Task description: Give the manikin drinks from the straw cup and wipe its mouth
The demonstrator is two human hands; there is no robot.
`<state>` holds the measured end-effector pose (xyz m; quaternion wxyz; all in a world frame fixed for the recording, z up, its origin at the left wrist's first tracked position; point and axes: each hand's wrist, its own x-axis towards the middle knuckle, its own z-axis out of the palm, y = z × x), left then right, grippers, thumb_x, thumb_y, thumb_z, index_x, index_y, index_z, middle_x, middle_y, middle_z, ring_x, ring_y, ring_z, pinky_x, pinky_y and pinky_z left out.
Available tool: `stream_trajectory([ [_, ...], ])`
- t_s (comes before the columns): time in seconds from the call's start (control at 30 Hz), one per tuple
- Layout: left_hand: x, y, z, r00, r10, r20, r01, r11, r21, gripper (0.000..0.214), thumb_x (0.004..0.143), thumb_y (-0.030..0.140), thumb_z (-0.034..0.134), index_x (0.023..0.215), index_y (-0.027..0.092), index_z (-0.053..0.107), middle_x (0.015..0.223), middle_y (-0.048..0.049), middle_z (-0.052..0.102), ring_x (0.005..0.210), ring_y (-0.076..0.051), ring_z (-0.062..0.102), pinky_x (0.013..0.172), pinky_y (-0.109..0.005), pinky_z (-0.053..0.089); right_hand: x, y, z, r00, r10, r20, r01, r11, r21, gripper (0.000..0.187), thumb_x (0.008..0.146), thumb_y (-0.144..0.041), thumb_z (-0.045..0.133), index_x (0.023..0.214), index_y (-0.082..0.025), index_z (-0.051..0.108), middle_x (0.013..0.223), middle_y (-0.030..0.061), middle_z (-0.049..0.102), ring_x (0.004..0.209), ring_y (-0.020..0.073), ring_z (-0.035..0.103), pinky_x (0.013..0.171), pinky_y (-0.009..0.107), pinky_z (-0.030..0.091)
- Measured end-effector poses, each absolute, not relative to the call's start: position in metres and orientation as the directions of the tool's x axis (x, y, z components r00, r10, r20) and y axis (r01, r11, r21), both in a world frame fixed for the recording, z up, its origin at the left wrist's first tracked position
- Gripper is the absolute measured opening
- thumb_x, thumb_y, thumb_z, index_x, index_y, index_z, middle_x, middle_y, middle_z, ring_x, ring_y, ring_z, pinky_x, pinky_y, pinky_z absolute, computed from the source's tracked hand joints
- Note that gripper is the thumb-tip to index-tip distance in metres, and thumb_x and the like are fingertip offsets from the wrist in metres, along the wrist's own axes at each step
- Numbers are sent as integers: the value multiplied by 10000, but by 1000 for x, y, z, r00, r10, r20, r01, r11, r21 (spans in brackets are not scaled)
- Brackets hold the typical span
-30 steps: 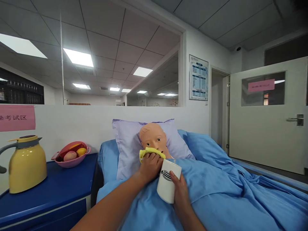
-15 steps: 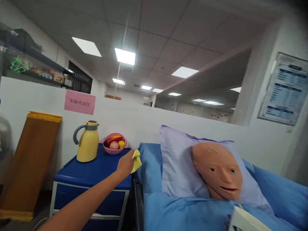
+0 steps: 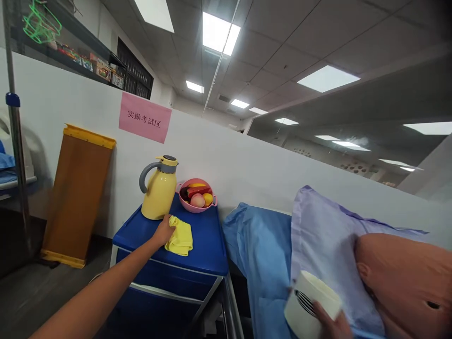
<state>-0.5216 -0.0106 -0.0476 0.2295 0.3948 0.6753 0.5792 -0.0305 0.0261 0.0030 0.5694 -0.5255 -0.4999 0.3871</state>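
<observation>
My left hand (image 3: pixel 163 231) reaches out over the blue bedside cabinet (image 3: pixel 208 247) and rests on the edge of a yellow cloth (image 3: pixel 180 238) that lies on the cabinet top. Its fingers are curled at the cloth's left edge. My right hand (image 3: pixel 330 325) sits low at the bottom of the view and holds a white cup (image 3: pixel 309 304) with a dark striped oval mark. The cup hangs in front of the lilac pillow (image 3: pixel 325 240). A training manikin's head (image 3: pixel 406 282) lies on that pillow at the right.
A yellow thermos jug (image 3: pixel 158 188) and a pink bowl of fruit (image 3: pixel 197 195) stand at the back of the cabinet. A brown board (image 3: pixel 76 193) leans on the white partition at left. Blue bedding (image 3: pixel 263 254) covers the bed. A metal pole (image 3: pixel 16 136) stands far left.
My left hand carried the yellow cloth from the manikin's mouth to the cabinet and laid it down there. The view swung left. The cup stayed in my right hand.
</observation>
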Motion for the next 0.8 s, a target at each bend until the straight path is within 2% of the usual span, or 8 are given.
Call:
stream_trajectory([
  [0.07,-534,-11,-56,-569,791,226,385,14,923,550,773,107,531,1313,140,425,1392,-151,531,1357,-257,440,1148,-434,319,-82,34,-1,166,964,208,93,195,-976,761,619,-593,734,1243,-182,587,922,94,737,759,329,697,654,457,563],
  [0.13,-541,-10,-62,-518,803,294,494,0,869,586,801,80,470,1378,123,375,1481,-152,427,1420,-222,347,1193,-406,245,-132,42,-8,132,956,262,102,250,-963,702,618,-577,746,1182,-183,608,952,83,728,819,312,687,690,423,557],
  [0.3,-539,-1,-73,-376,854,359,697,6,717,549,825,30,376,1366,98,446,1521,-180,363,1433,-234,332,1190,-404,271,-229,56,-31,33,946,323,64,320,-945,622,663,-567,740,1128,-184,585,999,71,686,873,270,650,737,375,534],
  [0.43,-536,1,-71,-318,885,340,799,57,598,501,935,148,283,1412,59,405,1583,-211,257,1467,-260,264,1178,-420,288,-280,68,-39,45,938,343,58,340,-938,570,712,-562,714,1117,-189,567,981,56,661,875,260,630,757,376,515],
  [0.6,-533,5,-60,-275,912,303,874,105,475,546,976,266,238,1448,29,378,1579,-213,277,1463,-269,273,1182,-406,269,-316,90,-34,79,919,387,46,384,-922,599,691,-553,734,1127,-186,552,1033,62,642,944,265,604,850,399,491],
  [0.7,-532,11,-57,-268,919,291,892,122,435,558,975,258,230,1488,63,328,1586,-203,266,1448,-282,307,1166,-428,291,-328,104,-34,67,907,415,44,413,-910,633,683,-538,749,1167,-193,533,1086,71,627,985,273,596,887,418,483],
  [0.8,-533,20,-55,-261,923,283,917,146,371,587,943,168,254,1528,126,249,1606,-187,218,1444,-292,315,1144,-451,318,-334,115,-38,57,896,440,46,438,-898,686,676,-514,766,1232,-211,502,1195,81,588,1093,288,563,970,440,446],
])
